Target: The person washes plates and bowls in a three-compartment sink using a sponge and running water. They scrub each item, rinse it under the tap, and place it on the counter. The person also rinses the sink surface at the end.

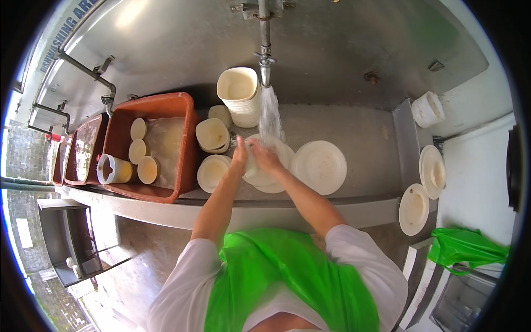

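Over the sink, my left hand (239, 157) grips the left side of a pale dish (252, 165), seen nearly edge-on. My right hand (264, 157) is on the dish from the other side, blurred, with its fingers partly hidden. Just behind the hands, water (270, 112) pours from a wall faucet (265, 68). Below them lies a stack of white plates (271, 186), partly covered by my hands and forearm. A second stack of round plates (320, 166) stands to the right. Left of my hands is a pale round bowl (213, 172).
Square bowls form a tall stack (238, 89) beside the faucet, with a shorter stack (212, 133) nearer me. An orange-brown tub (182, 145) on the left holds water, several small bowls and a plastic pitcher (118, 169). Soiled plates (414, 209) and a white container (427, 109) sit right.
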### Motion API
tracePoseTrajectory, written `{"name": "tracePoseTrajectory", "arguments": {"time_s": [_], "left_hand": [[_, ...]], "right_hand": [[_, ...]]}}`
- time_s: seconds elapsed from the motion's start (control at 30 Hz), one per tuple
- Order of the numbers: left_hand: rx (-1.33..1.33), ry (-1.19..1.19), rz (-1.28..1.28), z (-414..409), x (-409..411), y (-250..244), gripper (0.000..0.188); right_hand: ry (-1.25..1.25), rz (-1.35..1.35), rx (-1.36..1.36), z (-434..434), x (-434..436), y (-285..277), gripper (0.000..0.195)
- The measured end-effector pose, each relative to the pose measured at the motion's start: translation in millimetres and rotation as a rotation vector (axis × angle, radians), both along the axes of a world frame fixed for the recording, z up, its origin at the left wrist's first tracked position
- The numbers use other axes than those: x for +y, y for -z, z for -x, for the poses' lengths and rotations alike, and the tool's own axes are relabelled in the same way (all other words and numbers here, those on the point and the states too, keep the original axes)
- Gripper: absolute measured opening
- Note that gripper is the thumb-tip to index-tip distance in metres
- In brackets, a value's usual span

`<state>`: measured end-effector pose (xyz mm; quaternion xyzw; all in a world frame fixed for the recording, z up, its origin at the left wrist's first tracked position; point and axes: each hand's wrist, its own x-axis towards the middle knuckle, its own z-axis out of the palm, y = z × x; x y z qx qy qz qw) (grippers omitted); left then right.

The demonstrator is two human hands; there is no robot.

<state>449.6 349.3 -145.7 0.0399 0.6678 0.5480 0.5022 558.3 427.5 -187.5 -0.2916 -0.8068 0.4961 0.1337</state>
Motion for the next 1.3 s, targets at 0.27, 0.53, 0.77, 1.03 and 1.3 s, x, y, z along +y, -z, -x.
{"name": "tracePoseTrajectory", "arguments": {"time_s": [0.27,0.53,0.77,1.03,1.3], "left_hand": [[-0.291,0.402,-0.210,9,-11,-47,0.053],[-0.590,-0.447,-0.368,0,24,7,0.060],[-0.291,-0.286,-0.365,18,-2,11,0.061],[0.319,-0.377,-0.244,65,-53,-138,0.055],[1.801,0.076,0.411,150,-130,-143,0.027]], "right_hand": [[0.192,1.000,-0.001,-20,55,-20,0.049],[0.337,0.113,0.052,-11,27,25,0.044],[0.239,-0.685,0.277,8,-30,-33,0.043],[-0.021,0.377,-0.276,-29,21,12,0.044],[0.939,-0.163,0.160,-212,66,11,0.017]]}}
